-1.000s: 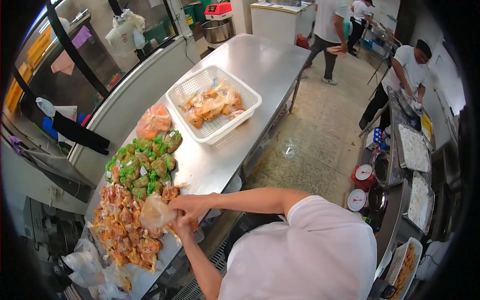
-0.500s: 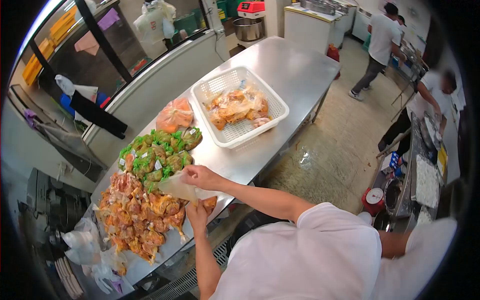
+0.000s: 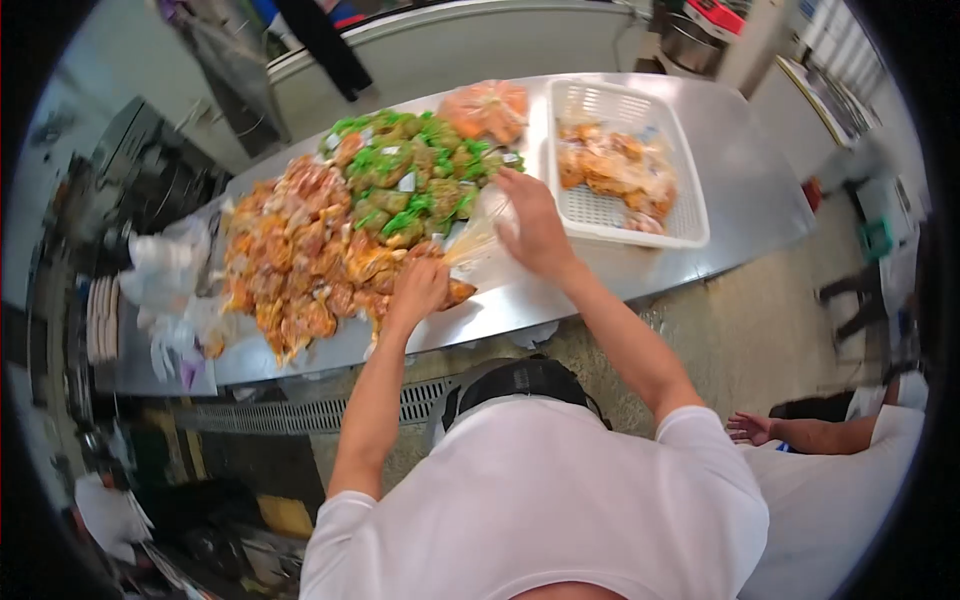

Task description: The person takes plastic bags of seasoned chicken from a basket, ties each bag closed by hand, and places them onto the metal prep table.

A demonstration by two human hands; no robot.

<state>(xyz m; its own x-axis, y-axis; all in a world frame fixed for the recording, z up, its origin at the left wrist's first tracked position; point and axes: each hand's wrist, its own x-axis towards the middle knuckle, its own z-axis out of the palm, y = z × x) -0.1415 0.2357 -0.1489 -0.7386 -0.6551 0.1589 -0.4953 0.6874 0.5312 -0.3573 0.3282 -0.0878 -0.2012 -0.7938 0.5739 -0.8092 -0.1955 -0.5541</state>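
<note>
Steel table (image 3: 745, 160) is running crosswise, with meat (image 3: 285, 260) lying left, green packs (image 3: 410, 175) sitting beyond the hands, basket (image 3: 600, 232) standing right. Clear bag (image 3: 484, 226) is stretching over it between both hands, long axis slanting from near-left to far-right, narrowing toward the left hand (image 3: 420, 288) and widening toward the right (image 3: 537, 225). Left is clamping the narrow end, fingers curled in; right is touching the wide end, thumb and fingers apart, can't tell if pinching.
</note>
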